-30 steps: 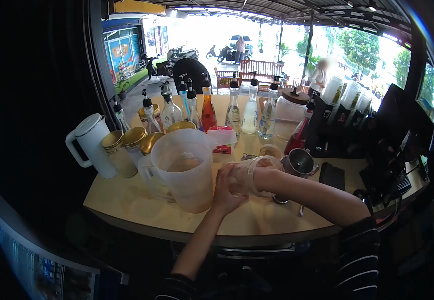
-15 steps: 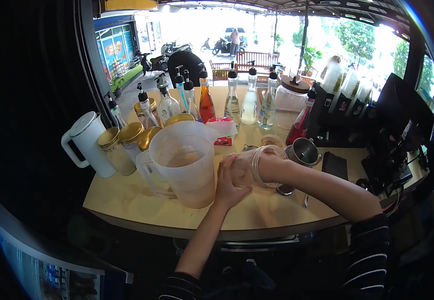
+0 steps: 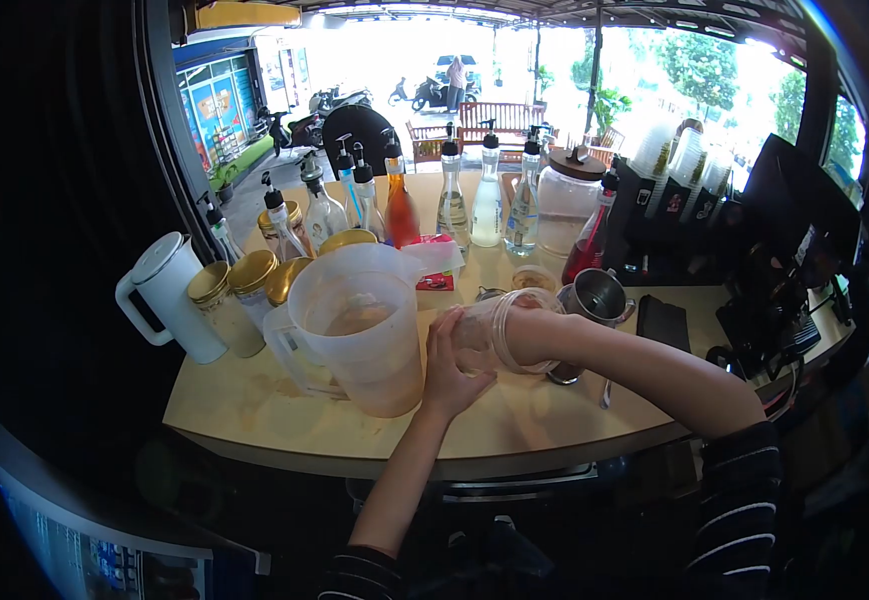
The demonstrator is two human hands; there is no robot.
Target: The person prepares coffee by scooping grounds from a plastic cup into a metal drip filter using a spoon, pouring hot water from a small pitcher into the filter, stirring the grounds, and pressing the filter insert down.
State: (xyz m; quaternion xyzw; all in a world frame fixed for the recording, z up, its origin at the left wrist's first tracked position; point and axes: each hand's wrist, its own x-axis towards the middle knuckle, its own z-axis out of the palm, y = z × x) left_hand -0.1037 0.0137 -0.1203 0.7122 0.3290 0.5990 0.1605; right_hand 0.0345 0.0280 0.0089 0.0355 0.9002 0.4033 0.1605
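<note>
A clear, wide-mouthed jar (image 3: 502, 338) lies tilted on its side above the counter, its mouth facing right. My left hand (image 3: 451, 372) is wrapped round the jar's base end. My right hand (image 3: 533, 328) reaches through the mouth into the jar; its fingers are hidden or blurred by the plastic, and what they hold cannot be made out. Just left of my left hand stands a large translucent pitcher (image 3: 360, 340) with some brownish content. A metal cup (image 3: 597, 296) is behind my right forearm.
Pump bottles (image 3: 487, 210) line the back of the counter (image 3: 285, 420). Gold-lidded jars (image 3: 230, 320) and a white jug (image 3: 170, 300) stand at the left. A lidded glass jar (image 3: 567, 210), stacked cups (image 3: 690, 165) and a dark flat object (image 3: 663, 322) are at the right.
The camera view has shifted slightly, so the counter items appear a little further left. My left hand still holds the jar and my right hand is still inside it.
</note>
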